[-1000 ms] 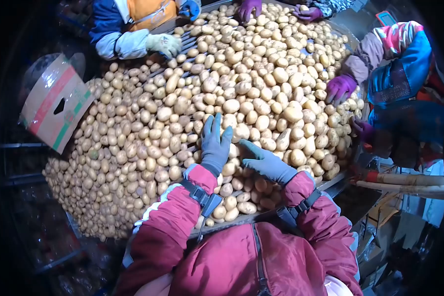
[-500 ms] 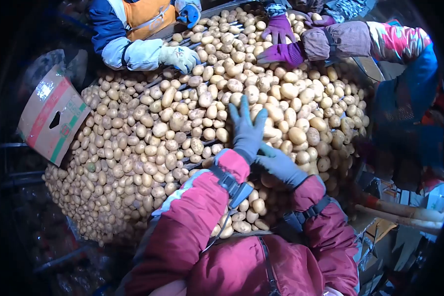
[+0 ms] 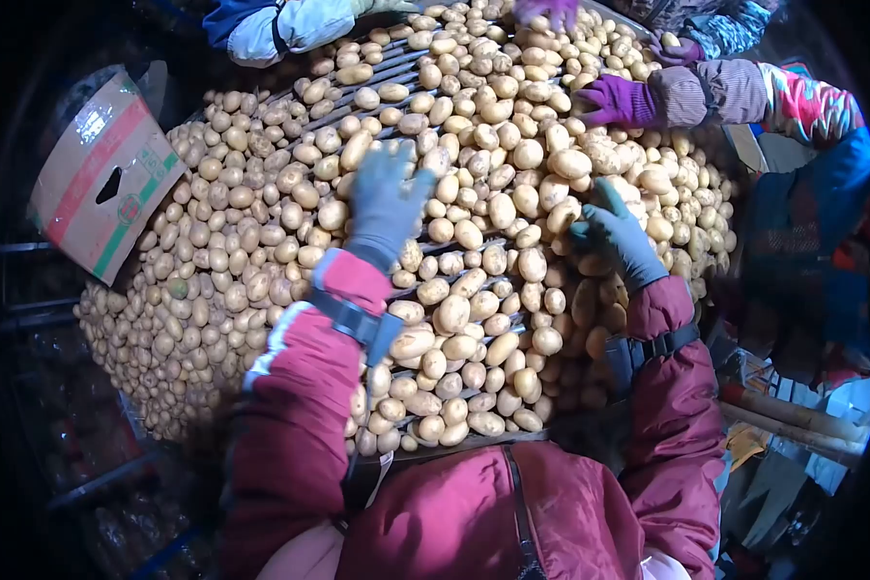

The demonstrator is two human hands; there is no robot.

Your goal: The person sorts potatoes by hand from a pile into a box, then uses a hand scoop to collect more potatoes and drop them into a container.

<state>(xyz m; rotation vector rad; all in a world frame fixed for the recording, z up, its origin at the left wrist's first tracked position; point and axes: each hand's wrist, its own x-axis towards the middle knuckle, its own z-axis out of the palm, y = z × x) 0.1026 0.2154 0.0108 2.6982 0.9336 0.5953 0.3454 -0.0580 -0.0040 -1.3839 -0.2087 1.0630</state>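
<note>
Loose potatoes (image 3: 454,314) lie heaped over a table of metal bars (image 3: 382,72). My left hand (image 3: 389,198), in a grey-blue glove, reaches over the middle of the heap. Its fingers are spread and somewhat blurred, with potatoes around them and none visibly gripped. To the right, my right hand (image 3: 621,237) in a similar glove rests against larger potatoes. Its fingers are apart, beside a potato (image 3: 563,215) near the fingertips; the underside of this hand is hidden.
A cardboard box (image 3: 101,179) stands tilted at the left edge of the heap. Across the table are a co-worker's purple-gloved hand (image 3: 621,101) and another person's pale sleeve (image 3: 311,24). Pipes (image 3: 793,420) run at the lower right.
My hands have moved apart: the left went left, the right went right and up. Bars and potatoes between them now show. The co-workers' hands have shifted toward the far side and right.
</note>
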